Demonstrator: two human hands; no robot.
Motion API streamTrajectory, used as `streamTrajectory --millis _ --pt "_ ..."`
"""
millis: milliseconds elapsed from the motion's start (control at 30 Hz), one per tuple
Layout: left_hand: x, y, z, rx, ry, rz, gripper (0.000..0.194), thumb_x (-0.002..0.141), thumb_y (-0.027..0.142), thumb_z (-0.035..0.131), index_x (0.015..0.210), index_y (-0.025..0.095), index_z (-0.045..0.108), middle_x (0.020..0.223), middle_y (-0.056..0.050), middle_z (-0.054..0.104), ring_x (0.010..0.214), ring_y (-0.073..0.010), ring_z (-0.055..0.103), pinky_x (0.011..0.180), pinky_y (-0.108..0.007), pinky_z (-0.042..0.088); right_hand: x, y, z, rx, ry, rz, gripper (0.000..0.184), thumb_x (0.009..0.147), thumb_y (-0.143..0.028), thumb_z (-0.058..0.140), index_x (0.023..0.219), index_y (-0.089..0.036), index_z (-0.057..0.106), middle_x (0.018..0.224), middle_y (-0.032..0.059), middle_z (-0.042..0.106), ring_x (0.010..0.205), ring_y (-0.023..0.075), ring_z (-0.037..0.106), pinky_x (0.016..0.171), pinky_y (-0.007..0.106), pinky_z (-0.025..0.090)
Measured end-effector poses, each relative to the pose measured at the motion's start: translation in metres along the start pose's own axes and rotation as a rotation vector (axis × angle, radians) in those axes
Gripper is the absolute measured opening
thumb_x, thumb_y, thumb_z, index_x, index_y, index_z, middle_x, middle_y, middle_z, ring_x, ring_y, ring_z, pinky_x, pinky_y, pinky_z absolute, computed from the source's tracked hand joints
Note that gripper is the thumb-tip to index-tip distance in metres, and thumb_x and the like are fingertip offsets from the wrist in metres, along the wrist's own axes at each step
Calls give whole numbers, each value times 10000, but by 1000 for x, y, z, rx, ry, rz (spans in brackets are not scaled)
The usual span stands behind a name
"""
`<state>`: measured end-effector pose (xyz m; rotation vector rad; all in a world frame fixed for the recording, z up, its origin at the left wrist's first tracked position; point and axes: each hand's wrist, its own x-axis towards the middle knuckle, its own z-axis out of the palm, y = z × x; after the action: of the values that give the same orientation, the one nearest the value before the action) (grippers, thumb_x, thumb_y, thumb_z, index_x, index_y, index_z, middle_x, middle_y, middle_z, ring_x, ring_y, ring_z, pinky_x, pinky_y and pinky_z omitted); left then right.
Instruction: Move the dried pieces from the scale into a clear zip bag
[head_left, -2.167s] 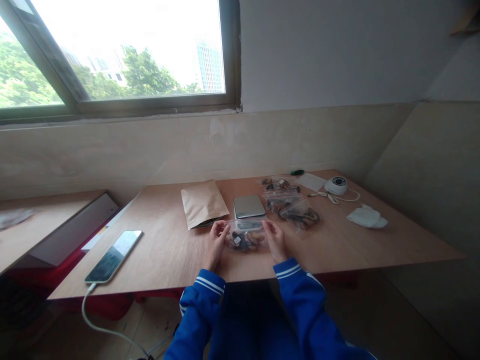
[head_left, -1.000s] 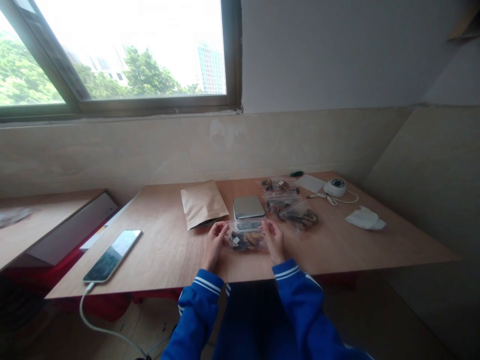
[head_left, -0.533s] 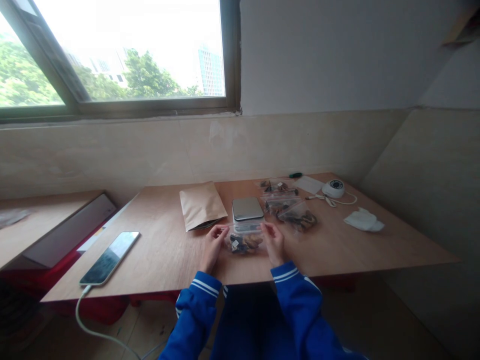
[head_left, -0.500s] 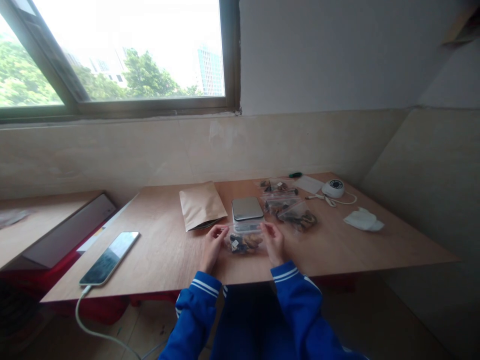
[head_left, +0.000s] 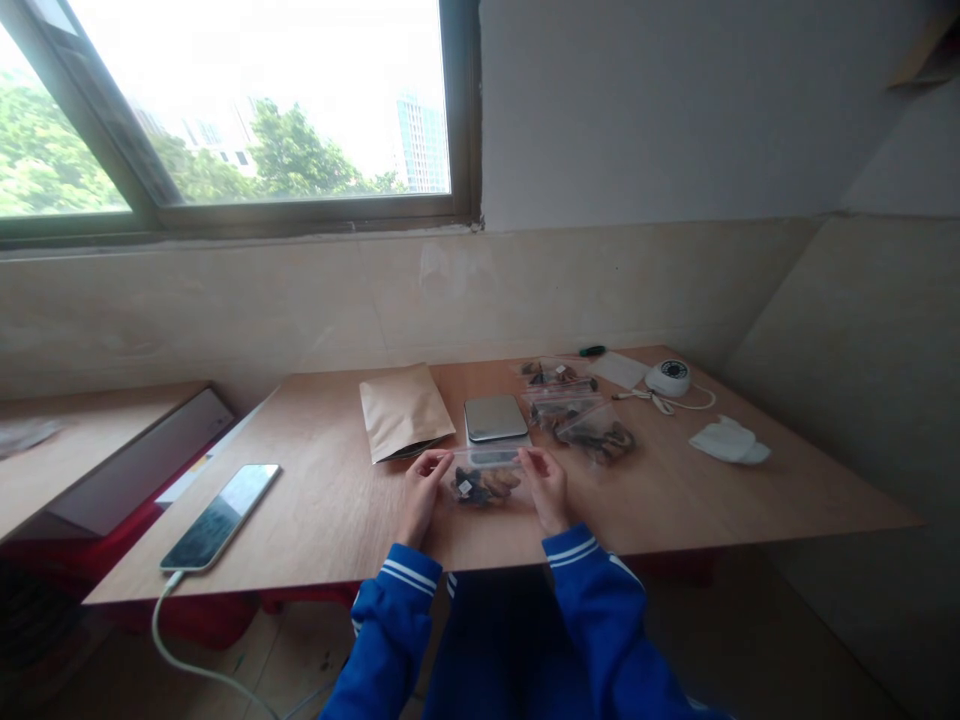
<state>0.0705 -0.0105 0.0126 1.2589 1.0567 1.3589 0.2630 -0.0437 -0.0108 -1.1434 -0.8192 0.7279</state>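
Observation:
A small clear zip bag point(head_left: 486, 481) with dark and brown pieces inside rests on the wooden table point(head_left: 330, 500) near its front edge. My left hand point(head_left: 421, 488) pinches the bag's top left corner and my right hand point(head_left: 544, 484) pinches its top right corner. Both arms wear blue sleeves with white stripes. Just behind the bag lies a small silver scale point(head_left: 496, 417). A brown paper pouch point(head_left: 403, 409) lies to the left of the scale.
Three more filled clear bags point(head_left: 574, 405) lie right of the scale. Farther right are a white round device with a cord point(head_left: 670, 377), a white cloth point(head_left: 727, 441), a paper slip point(head_left: 619, 369) and a green pen point(head_left: 592, 351). A phone on a cable point(head_left: 219, 502) lies at left.
The bag has stayed between my two hands, which shifted slightly along its top edge. The camera view has drifted a little.

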Motion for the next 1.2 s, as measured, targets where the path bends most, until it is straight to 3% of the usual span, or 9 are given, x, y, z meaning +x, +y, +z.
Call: streamTrajectory --millis 200,300,633,1067,1200 --pt "-1 1 3 -88 -130 -67 300 725 428 688 859 164 641 760 -9 637 710 -130 574 651 -222 440 -1 4 0 93 -177 124 392 762 -528 642 919 -169 654 780 49 691 729 179 649 621 260 496" --pt "-1 0 4 -101 -129 -64 301 718 418 697 873 165 650 781 -16 656 726 -133 589 671 -228 451 -3 6 2 107 -172 113 363 760 -516 647 901 -181 640 826 47 687 759 184 653 654 274 510" --pt "0 -1 5 -123 -95 -103 312 672 429 727 819 164 654 711 0 645 661 -116 583 618 -214 438 -6 2 4 -235 -173 -116 311 807 -470 599 883 -171 640 808 49 675 751 189 616 691 284 481" --pt "-1 -3 2 -149 -111 -77 265 728 422 686 827 181 641 779 3 664 716 -124 602 661 -218 446 -3 4 4 -123 -71 -64 326 766 -471 640 841 -155 666 779 52 677 735 182 613 684 286 492" --pt "0 -5 4 -172 -170 -115 392 700 446 704 964 163 649 873 -50 687 770 -160 629 692 -257 477 -5 2 4 -124 -57 -71 324 768 -463 642 859 -153 668 791 57 682 730 184 616 675 289 494"
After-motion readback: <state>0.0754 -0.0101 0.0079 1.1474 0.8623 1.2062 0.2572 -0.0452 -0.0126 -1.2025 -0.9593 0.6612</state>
